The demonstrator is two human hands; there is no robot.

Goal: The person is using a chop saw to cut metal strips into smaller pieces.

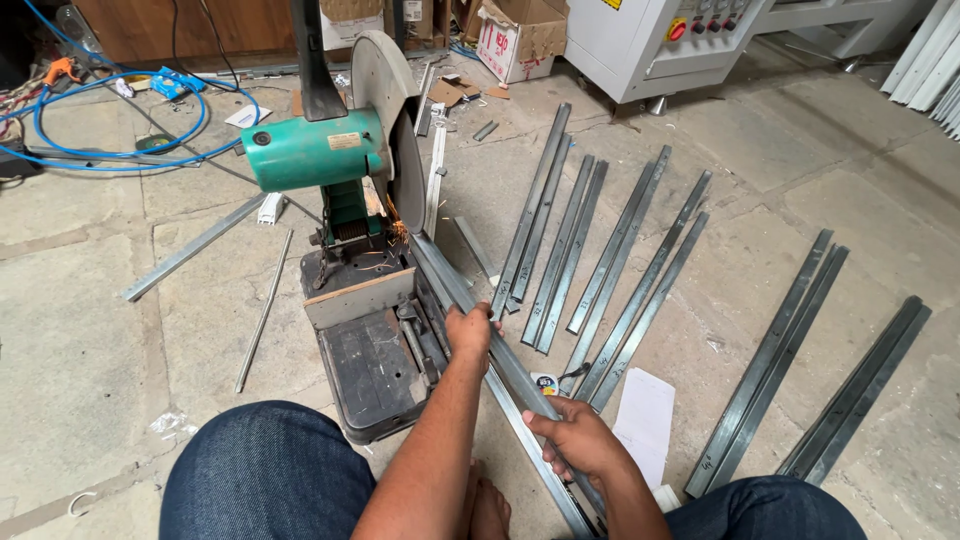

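1. The left hand (470, 330) presses down on a long grey metal channel (500, 360), fingers closed over it just beside the saw's base (375, 365)
2. The right hand (575, 440) grips the same channel nearer the person, fingers wrapped round it
3. The channel lies slanted across the base of the green chop saw (315, 150), its far end under the cutting disc (405, 185), where sparks (395, 232) show
4. More cut channels (600, 260) lie fanned on the concrete floor (80, 330) to the right, near a white sheet of paper (645, 420)
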